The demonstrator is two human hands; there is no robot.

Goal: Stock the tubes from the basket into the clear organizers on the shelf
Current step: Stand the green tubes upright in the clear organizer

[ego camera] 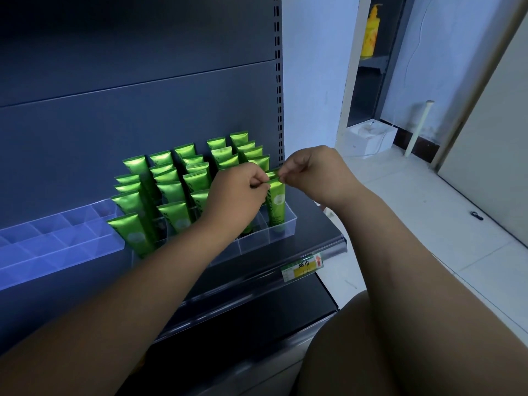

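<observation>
Arms are reaching forward, and the left hand [237, 192] and right hand [310, 172] are both pinching, fingers [258, 182] curled, the top of a green tube [276, 202] standing at the right end of the clear organizer [287, 231] on the shelf [320, 234].

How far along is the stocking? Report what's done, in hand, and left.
Done: the right organizer holds rows of upright green tubes. In hand: left hand and right hand both pinch the top of one tube standing near its right front corner. Left: a few front compartments look unfilled, and the left organizer holds no tubes. The basket is out of view.
</observation>
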